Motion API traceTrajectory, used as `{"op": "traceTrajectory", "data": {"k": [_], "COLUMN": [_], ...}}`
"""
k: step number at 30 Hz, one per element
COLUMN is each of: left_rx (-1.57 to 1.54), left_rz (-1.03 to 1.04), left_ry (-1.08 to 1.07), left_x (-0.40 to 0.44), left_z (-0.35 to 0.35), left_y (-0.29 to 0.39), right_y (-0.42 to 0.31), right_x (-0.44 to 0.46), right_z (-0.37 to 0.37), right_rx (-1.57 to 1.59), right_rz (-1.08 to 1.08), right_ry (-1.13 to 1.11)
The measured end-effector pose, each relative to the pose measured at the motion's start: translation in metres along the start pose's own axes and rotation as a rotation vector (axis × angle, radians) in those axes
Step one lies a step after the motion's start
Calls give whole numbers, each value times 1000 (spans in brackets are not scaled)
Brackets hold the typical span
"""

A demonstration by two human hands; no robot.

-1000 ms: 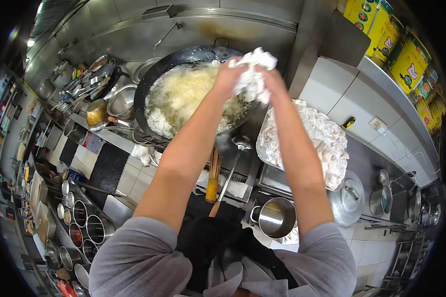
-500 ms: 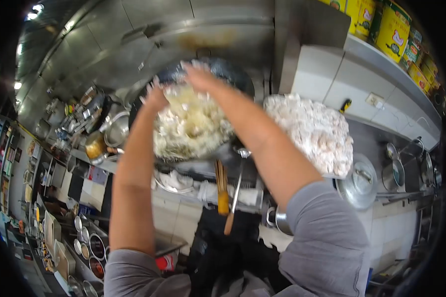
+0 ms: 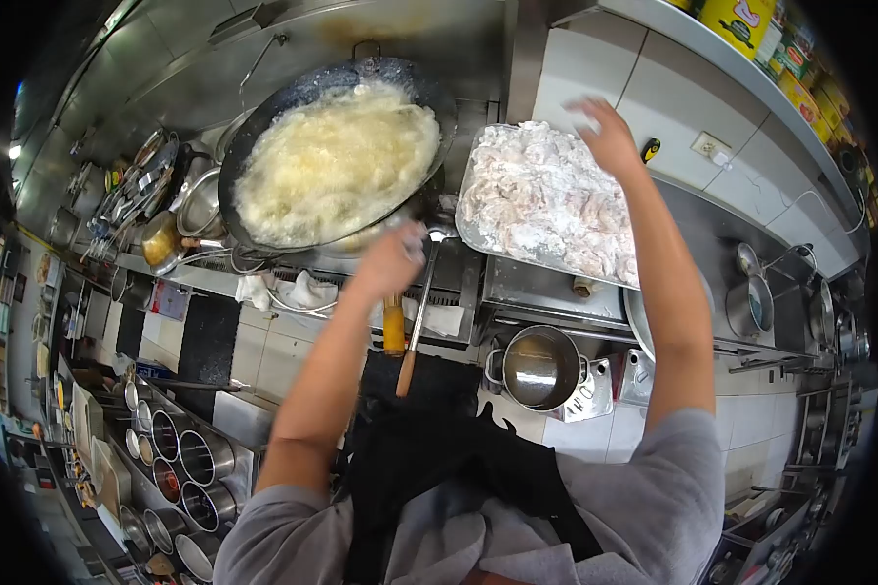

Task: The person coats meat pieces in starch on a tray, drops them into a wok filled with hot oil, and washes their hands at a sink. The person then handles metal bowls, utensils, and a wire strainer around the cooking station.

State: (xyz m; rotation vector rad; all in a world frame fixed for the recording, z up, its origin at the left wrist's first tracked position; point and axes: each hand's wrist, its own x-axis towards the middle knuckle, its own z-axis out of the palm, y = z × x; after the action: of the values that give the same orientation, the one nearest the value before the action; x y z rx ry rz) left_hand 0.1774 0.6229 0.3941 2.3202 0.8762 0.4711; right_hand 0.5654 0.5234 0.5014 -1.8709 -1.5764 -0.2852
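A large dark wok [image 3: 232, 200] holds pale, foaming oil [image 3: 337, 166] that bubbles over its whole surface. To its right lies a metal tray [image 3: 475, 237] heaped with flour-coated raw pieces [image 3: 546, 200], which look like meat. My right hand [image 3: 607, 136] is over the tray's back right part, fingers apart and white with flour, holding nothing visible. In front of the wok's right rim, my left hand [image 3: 392, 259] is blurred, its fingertips whitened. Under it are a bamboo brush [image 3: 393, 327] with a yellow handle and a long wooden-handled utensil [image 3: 407, 373].
A steel pot [image 3: 541, 369] stands low in front of the tray. Metal strainers [image 3: 201, 203] and other utensils crowd the left of the wok. Yellow cans [image 3: 737, 24] line the shelf at upper right. A wall socket [image 3: 710, 146] sits behind the counter.
Both hands have left the space over the wok. My right hand moved right to above the tray; my left came back toward me. The oil now foams more widely, and the view has shifted.
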Motion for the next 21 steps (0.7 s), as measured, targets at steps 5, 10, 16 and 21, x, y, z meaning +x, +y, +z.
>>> {"op": "traceTrajectory", "data": {"k": [5, 10, 16, 21], "left_rx": [108, 90, 236, 416], "left_rz": [-433, -478, -5, -101], "left_ry": [-88, 152, 344, 129], "left_x": [2, 34, 160, 237], "left_z": [153, 202, 257, 265], "left_y": [-46, -52, -199, -225], "right_y": [59, 87, 72, 24], "right_x": [-163, -306, -438, -517], "right_z": [-40, -64, -74, -87], "right_rx": [281, 367, 472, 670], "right_rz": [381, 685, 977, 1299], "right_ry": [233, 391, 609, 685]}}
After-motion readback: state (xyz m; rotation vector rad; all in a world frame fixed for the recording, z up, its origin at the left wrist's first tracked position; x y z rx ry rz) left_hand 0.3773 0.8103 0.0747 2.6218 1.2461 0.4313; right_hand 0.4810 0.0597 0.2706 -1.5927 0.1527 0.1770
